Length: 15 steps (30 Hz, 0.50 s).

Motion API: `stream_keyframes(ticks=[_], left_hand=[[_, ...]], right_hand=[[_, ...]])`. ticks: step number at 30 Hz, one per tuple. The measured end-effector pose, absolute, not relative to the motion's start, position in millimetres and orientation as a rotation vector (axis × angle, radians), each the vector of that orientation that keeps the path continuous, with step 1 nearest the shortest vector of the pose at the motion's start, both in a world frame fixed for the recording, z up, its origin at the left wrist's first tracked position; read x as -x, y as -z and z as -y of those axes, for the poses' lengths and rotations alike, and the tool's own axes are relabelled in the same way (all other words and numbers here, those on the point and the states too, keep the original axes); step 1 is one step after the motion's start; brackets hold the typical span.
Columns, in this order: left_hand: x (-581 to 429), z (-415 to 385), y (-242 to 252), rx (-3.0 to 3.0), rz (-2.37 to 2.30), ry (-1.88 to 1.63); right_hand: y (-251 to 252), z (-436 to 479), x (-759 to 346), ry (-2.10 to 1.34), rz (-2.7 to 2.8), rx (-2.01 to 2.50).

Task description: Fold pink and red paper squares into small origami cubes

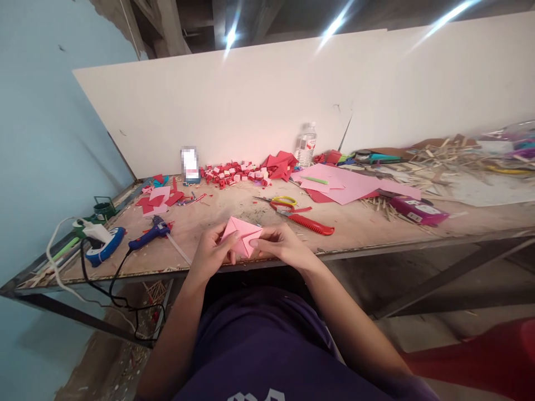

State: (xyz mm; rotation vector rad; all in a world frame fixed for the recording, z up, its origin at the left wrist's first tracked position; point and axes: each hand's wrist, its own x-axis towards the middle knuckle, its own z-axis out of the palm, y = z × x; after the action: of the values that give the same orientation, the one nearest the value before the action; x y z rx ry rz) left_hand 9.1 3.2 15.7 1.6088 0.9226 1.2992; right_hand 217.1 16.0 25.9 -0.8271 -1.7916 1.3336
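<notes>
A folded piece of pink paper is held just above the near edge of the wooden table. My left hand pinches its left side, with the thumb lying on top of the paper. My right hand grips its right side, fingers curled and pressing on the fold. Both hands are closed on the paper, close together in front of my body.
Scissors with red and yellow handles and a red-handled cutter lie just beyond the hands. A blue glue gun with its cable sits at left. Pink sheets, small red and pink pieces, a water bottle and wooden sticks lie further back.
</notes>
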Motion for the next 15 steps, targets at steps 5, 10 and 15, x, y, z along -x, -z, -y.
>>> stream_keyframes(ticks=[5, 10, 15], left_hand=[[-10.7, -2.9, -14.4, -1.643, -0.913, -1.246], [-8.6, -1.7, -14.2, -1.604, -0.918, -1.281], [-6.9, 0.7, -16.8, -1.579, -0.878, -1.270]], right_hand=[[-19.5, -21.2, -218.4, -1.259, 1.775, 0.882], [-20.4, -22.3, -217.9, -1.197, 1.739, 0.875], [-21.8, -21.0, -216.3, -1.159, 1.675, 0.870]])
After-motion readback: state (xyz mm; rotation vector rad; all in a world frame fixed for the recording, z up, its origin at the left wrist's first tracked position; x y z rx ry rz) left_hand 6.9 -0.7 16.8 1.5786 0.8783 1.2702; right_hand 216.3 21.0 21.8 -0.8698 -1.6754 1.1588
